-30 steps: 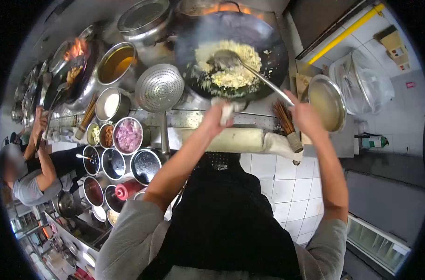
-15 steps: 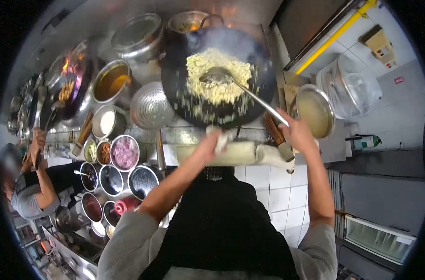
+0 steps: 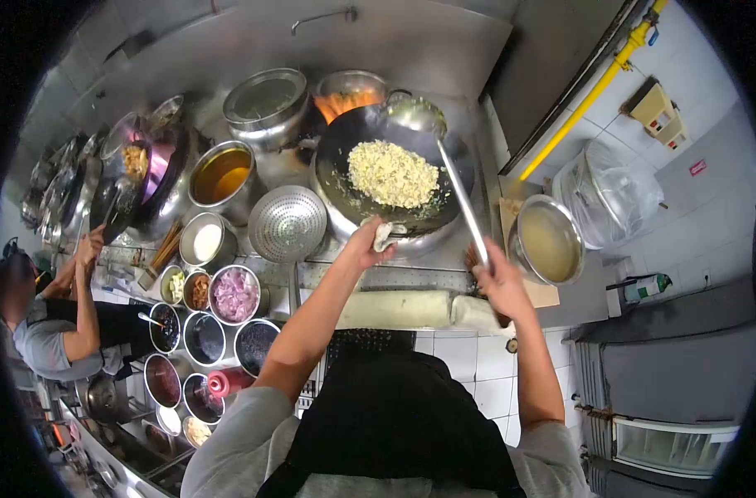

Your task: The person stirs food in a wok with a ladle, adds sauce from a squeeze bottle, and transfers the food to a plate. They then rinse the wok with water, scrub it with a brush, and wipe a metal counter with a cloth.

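A dark wok (image 3: pixel 363 126) on the stove holds a mound of pale yellow, crumbly fried food (image 3: pixel 392 173). With a folded cloth (image 3: pixel 385 236) in its fingers, my left hand (image 3: pixel 368 246) is closed on the near edge of the wok. My right hand (image 3: pixel 504 284) wraps round the long metal handle of a ladle (image 3: pixel 463 189). The ladle's bowl is at the far right rim of the wok, apart from the food. Below the wok lies a long rolled pale cloth (image 3: pixel 395 310) along the counter edge.
A perforated strainer (image 3: pixel 287 222) and a pot of amber liquid (image 3: pixel 221 176) stand left of the wok. To the right is a pot of cloudy liquid (image 3: pixel 549 241). Several ingredient bowls, one with chopped pink onion (image 3: pixel 235 295), stand lower left. A co-worker (image 3: pixel 58 324) cooks at far left.
The ladle has risen out of the food to the far right rim. The food, spread and flying before, now lies in a compact mound. My right hand has moved down and left.
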{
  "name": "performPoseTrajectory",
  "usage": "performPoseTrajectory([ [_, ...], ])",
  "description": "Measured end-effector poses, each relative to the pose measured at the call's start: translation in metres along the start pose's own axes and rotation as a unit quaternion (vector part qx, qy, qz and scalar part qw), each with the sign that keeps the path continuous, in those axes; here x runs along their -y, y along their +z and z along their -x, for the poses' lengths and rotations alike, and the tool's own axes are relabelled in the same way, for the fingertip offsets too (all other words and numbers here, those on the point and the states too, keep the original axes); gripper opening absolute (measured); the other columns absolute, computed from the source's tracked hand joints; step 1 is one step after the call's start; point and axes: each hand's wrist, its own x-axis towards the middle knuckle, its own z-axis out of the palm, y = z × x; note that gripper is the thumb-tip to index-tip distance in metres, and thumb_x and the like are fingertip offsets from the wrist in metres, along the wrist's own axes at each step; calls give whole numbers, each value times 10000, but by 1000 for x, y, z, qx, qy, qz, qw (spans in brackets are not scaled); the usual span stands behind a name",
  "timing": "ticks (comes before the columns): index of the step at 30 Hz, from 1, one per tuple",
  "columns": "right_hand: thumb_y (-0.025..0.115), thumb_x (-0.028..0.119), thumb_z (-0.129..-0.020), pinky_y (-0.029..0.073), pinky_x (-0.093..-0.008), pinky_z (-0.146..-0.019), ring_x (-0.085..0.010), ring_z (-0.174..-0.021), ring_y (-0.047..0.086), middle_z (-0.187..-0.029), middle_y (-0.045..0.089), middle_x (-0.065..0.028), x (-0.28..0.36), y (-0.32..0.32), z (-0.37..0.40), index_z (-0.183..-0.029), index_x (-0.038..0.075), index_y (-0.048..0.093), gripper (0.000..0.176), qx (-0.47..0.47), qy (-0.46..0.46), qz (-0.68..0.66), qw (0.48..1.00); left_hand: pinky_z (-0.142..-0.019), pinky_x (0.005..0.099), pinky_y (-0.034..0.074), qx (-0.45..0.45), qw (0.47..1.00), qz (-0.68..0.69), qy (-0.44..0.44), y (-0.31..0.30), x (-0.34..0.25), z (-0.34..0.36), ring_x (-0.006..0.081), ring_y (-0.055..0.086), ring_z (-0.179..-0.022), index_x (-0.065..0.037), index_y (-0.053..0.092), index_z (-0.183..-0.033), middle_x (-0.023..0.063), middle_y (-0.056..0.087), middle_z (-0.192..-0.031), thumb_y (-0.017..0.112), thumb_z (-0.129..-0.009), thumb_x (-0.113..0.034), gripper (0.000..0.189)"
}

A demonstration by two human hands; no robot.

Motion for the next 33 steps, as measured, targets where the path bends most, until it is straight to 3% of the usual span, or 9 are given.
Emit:
performPoseTrajectory([
  [1,568,152,-826,478,-322,-691,-224,-694,595,-822,622,-158,-7,4,-1,-1274,-1,440,490,84,102,-45,990,-539,356,479,-25,1000,-14,-1,6,-2,2,250,558,-684,-90,517,-937,99,560,-820,425,-928,-305,234],
  [5,553,147,-834,475,-327,-690,-223,-672,588,-791,612,-159,-37,29,-19,-1265,1,447,467,43,-3,65,997,-567,369,495,-8,1000,-3,-10,2,-6,3,260,568,-722,-98,522,-964,97,568,-835,448,-924,-305,223],
  [11,500,216,-887,443,-368,-563,-244,-557,551,-644,572,-148,3,40,-44,-1032,5,562,263,45,172,-7,984,-589,355,486,-26,998,-54,7,3,-6,-6,231,569,-760,-113,550,-940,71,586,-837,472,-909,-279,187],
  [14,480,229,-902,433,-367,-513,-233,-512,543,-609,555,-135,10,59,-79,-970,-5,563,257,-16,97,58,993,-586,344,479,-43,998,-35,22,5,-2,-15,195,567,-739,-126,561,-924,45,594,-810,469,-902,-250,156],
  [17,482,232,-904,384,-321,-397,-174,-425,470,-561,489,-65,-3,73,-85,-962,14,551,236,54,127,98,986,-572,342,474,-48,998,-14,41,1,2,-20,172,567,-730,-134,562,-904,32,599,-802,479,-892,-234,131],
  [18,480,232,-906,379,-316,-400,-167,-419,460,-553,486,-68,-11,68,-79,-987,30,564,233,42,44,132,989,-568,341,473,-46,998,-29,35,-1,3,-22,173,567,-728,-132,561,-899,33,599,-804,478,-892,-233,131],
  [23,480,253,-902,467,-411,-654,-338,-679,607,-808,610,-221,19,46,-48,-1168,7,530,365,-19,85,161,983,-572,357,487,-40,998,-29,38,5,0,-15,190,567,-738,-118,543,-939,47,598,-831,459,-909,-243,153],
  [30,496,276,-916,361,-257,-428,-98,-489,451,-590,481,-18,51,-6,-7,-1226,47,505,385,132,172,56,975,-572,370,486,-47,997,-8,53,7,3,-12,207,573,-766,-118,528,-961,57,603,-865,447,-924,-226,140],
  [33,478,277,-929,341,-247,-410,-84,-481,426,-587,460,8,58,-34,18,-1218,62,517,362,171,158,81,969,-534,361,469,-27,999,-16,42,24,5,27,209,577,-754,-117,525,-972,67,606,-879,419,-934,-229,158],
])
